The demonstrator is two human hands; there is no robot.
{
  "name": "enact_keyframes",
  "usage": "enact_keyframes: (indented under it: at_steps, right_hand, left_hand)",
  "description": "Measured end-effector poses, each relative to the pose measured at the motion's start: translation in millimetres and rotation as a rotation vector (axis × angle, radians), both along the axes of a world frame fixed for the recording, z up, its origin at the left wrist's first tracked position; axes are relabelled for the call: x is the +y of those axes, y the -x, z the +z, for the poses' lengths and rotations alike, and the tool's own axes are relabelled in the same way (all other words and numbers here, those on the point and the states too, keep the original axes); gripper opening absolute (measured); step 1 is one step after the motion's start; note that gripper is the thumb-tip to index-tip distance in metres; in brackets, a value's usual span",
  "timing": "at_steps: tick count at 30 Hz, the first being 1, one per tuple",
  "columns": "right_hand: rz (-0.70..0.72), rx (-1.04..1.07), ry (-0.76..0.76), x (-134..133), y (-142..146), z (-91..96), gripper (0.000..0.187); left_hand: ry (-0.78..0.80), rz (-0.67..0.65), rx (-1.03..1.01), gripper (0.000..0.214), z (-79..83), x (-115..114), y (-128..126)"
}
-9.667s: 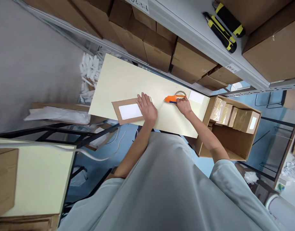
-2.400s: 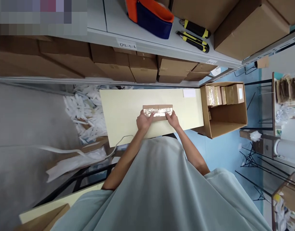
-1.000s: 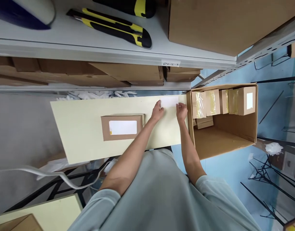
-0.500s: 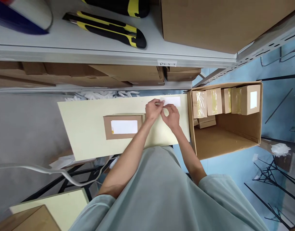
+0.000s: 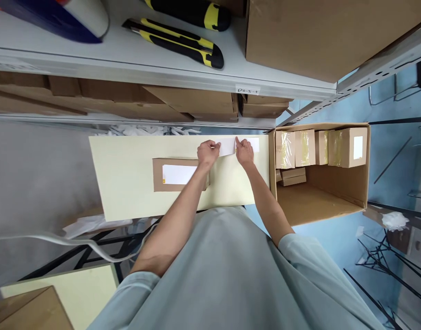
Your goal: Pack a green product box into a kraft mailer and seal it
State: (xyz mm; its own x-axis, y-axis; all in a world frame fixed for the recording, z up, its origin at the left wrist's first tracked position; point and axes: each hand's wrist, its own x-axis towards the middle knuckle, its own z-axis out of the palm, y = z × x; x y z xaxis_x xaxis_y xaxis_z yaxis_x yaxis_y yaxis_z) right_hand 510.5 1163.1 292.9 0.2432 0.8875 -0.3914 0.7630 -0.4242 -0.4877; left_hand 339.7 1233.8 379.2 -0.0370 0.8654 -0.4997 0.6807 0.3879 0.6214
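A white label [image 5: 226, 146] is stretched between my hands above the far edge of the cream tabletop [image 5: 124, 183]. My left hand [image 5: 208, 154] pinches the label's left end. At its right end, my right hand [image 5: 245, 152] has fingertips closed on the edge, with the index finger pointing up. More white paper [image 5: 255, 144] lies flat on the tabletop just beyond my right hand. Left of my hands sits a small brown cardboard box [image 5: 157, 176] bearing a white label [image 5: 178, 174]; my left forearm covers part of it.
An open carton [image 5: 320, 217] with several taped small boxes [image 5: 304, 147] stands against the tabletop's right end. A grey shelf [image 5: 183, 78] runs along the far side, holding a utility knife [image 5: 179, 41] and a large carton [image 5: 317, 36]. A white cable [image 5: 76, 240] hangs at left.
My hands, close together before, have moved apart, the left going leftward. The white label is now spread out between them. The camera view has shifted slightly.
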Motion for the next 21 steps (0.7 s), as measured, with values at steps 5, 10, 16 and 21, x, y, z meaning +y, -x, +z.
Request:
enact_keyframes:
  at_steps: [5, 10, 16, 21]
  right_hand:
    - [-0.086, 0.037, 0.023, 4.8, 4.2, 20.3, 0.064]
    - [-0.119, 0.164, 0.003, 16.4, -2.6, 73.6, 0.056]
    - [0.210, 0.751, -0.036, -23.1, 42.8, 169.3, 0.067]
    - [0.162, 0.711, 0.001, -67.4, 125.4, 226.0, 0.060]
  left_hand:
    - [-0.080, 0.016, -0.076, 0.018, 32.0, -9.4, 18.1]
    - [-0.025, -0.070, -0.317, 0.033, 88.1, -25.6, 80.1]
    - [0.051, -0.309, -0.465, 0.051, 134.5, -34.1, 160.3]
    - [0.058, -0.239, -0.612, 0.063, 148.7, -39.6, 204.6]
